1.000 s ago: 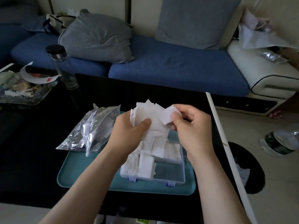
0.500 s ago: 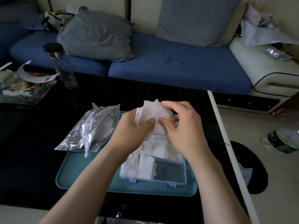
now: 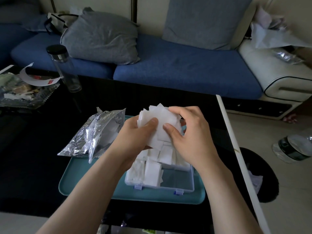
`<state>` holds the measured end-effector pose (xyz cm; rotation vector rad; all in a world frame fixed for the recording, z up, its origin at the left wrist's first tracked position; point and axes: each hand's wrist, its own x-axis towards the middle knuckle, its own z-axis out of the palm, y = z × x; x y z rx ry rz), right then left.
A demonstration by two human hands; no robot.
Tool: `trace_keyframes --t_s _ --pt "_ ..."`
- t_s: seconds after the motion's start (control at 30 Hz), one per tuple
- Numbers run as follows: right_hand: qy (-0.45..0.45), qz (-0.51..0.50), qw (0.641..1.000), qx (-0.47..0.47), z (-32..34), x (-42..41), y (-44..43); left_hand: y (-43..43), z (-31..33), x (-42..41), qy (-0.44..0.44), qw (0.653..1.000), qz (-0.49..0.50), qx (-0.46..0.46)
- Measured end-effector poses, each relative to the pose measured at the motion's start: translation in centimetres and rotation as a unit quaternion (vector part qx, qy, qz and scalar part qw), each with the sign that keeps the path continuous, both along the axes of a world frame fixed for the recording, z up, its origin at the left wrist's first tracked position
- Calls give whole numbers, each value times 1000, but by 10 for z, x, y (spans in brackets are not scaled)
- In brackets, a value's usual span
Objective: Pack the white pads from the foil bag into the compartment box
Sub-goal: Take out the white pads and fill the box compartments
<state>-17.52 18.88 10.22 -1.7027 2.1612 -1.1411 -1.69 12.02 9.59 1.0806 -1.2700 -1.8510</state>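
Since a second before, the right hand (image 3: 190, 132) had come back in from the side, where it had pinched one pad apart. It gripped the stack (image 3: 162, 115) of white squares together with the left hand (image 3: 135, 134). Each thumb pressed on the near face, and the fingers curled round behind. The stack was held above the far part of the box (image 3: 177, 183), its top edges fanned unevenly. The clear box sat open on a teal tray (image 3: 81, 181). Pads (image 3: 152, 171) already filled its left and far compartments, some standing proud of the dividers. The near right compartment showed its bare bottom. Two lilac latches hung on the near wall. The bag (image 3: 87, 135) lay crumpled over the tray's far left corner, just beside the left wrist, partly out on the black table (image 3: 33, 157). A black-capped bottle (image 3: 65, 68) stood well apart at the table's far left edge, near the sofa (image 3: 185, 68).
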Motion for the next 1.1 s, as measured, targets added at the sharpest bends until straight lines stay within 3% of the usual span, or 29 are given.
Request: trace_keyframes --t_s 0.33,0.53,0.63,0.73,0.87,1.0,1.1 --pt "5 -19 1000 -13 2 6 2 3 1 7 1 1000 19 10" --pt "-36 -25 993 110 4 8 2 2 0 9 -19 999 25 0" --pt "-131 -60 988 59 7 3 3 0 -1 10 -32 999 32 -8" --pt "-270 -90 958 -25 10 -4 3 -1 -2 9 -43 998 40 -16" --pt "-353 -99 927 -76 11 -8 1 -1 -1 7 -50 998 40 -18" --pt "-312 -43 949 -30 13 -6 3 -1 -2 7 -51 998 31 -16" --pt "-226 -1 974 15 13 -2 3 -1 -2 6 -60 998 12 -25"
